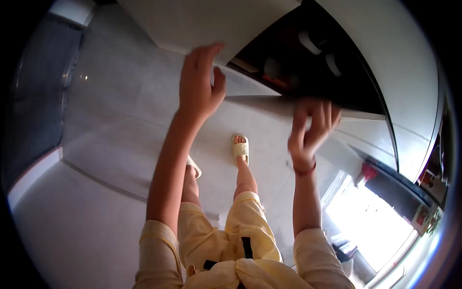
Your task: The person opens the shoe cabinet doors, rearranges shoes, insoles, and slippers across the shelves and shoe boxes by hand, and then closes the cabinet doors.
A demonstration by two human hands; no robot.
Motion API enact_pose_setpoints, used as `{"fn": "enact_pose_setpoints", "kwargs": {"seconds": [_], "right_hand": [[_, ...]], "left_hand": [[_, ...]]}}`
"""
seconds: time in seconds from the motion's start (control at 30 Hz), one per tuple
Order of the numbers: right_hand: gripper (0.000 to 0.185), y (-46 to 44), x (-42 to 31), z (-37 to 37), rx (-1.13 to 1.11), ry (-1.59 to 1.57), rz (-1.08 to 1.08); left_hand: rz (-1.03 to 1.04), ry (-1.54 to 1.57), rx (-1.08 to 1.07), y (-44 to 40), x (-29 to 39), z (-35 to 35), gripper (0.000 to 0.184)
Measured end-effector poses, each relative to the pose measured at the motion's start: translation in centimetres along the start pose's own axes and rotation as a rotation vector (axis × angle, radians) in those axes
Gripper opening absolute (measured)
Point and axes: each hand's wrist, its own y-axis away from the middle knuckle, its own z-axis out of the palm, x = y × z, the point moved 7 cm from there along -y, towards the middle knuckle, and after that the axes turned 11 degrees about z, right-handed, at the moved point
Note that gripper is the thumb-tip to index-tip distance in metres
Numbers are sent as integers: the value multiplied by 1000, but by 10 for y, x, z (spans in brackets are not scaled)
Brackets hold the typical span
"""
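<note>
My left hand (pixel 199 79) is raised beside the lower edge of a pale cabinet door (pixel 207 21). Its thumb stands apart from the fingers and I see nothing in it; whether the fingertips touch the door I cannot tell. In front of the dark cabinet opening (pixel 356 91) is my right hand (pixel 313 125), a red band on its wrist. Its fingers are bent and blurred by motion, with a gap between thumb and fingers. A second pale door panel (pixel 365 115) lies close to it; contact is unclear. Inside the cabinet, blurred white curved things (pixel 309 43) show in the dark.
Grey tiled floor (pixel 115 96) lies around my feet, which wear pale yellow slippers (pixel 240 149). White cabinet fronts (pixel 399 58) run along the right side. A bright window or doorway (pixel 370 221) glows at the lower right. A dark panel (pixel 38 96) stands at the left.
</note>
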Motion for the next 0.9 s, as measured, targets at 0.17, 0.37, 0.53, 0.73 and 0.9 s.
{"fn": "enact_pose_setpoints", "kwargs": {"seconds": [0.17, 0.37, 0.53, 0.73, 0.9], "right_hand": [[24, 99, 21, -71, -244, -42, 175], [8, 171, 60, -148, -350, -42, 362], [50, 202, 95, -190, -216, 59, 613], [76, 228, 131, -199, -280, 1, 1076], [67, 279, 185, -239, -289, 183, 1094]], "left_hand": [[70, 30, -237, -116, 34, -15, 46], [-54, -364, -527, -134, 47, 5, 77], [-89, -259, -387, -145, 42, 12, 67], [-289, 182, -168, -118, 15, 27, 48], [-418, -163, -274, -27, 43, -60, 60]]}}
